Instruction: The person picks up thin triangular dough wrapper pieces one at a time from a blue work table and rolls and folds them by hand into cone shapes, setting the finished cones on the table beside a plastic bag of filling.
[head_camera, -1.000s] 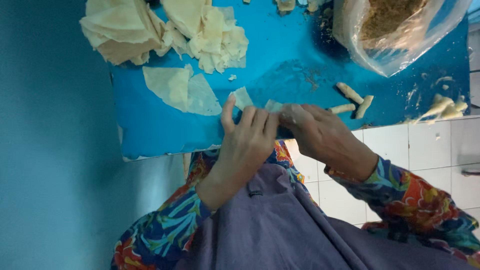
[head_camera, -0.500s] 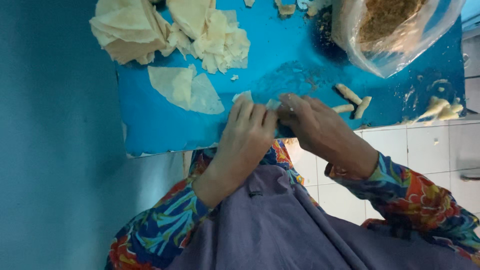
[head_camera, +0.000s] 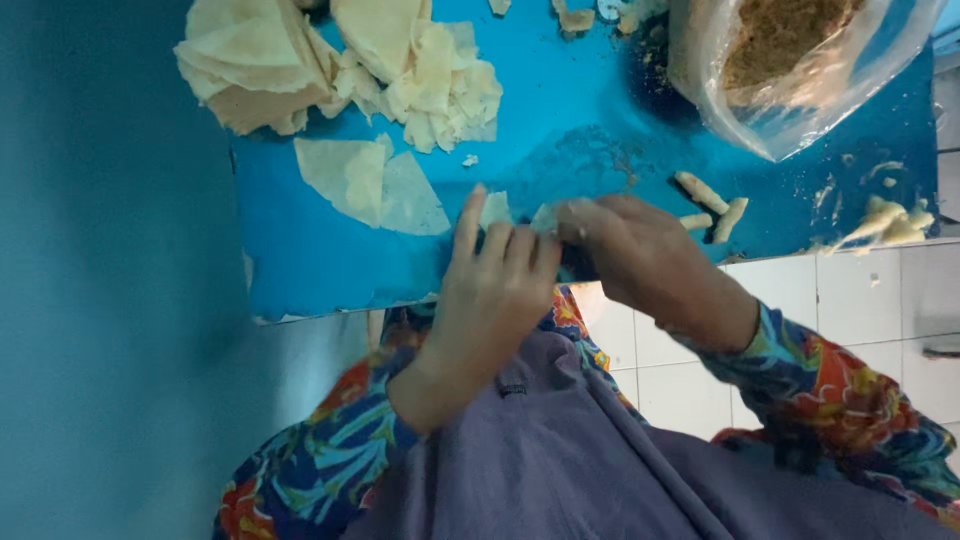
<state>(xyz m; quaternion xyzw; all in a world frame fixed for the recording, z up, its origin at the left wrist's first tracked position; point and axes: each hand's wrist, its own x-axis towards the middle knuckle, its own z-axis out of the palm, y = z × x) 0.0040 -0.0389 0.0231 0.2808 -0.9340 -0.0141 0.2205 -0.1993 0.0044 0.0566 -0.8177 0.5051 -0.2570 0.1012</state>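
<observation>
Clear plastic bag (head_camera: 800, 70) above right hand (head_camera: 640, 255)

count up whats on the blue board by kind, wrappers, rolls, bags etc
Heaps of pale pastry wrappers: 2
Loose wrapper pieces lying flat: 2
Wrapper being folded between the left hand and right hand: 1
Finished small rolls beside the right hand: 3
Clear plastic bag of brown filling: 1
Total: 9, not counting the blurred pale bits at the right edge.
</observation>
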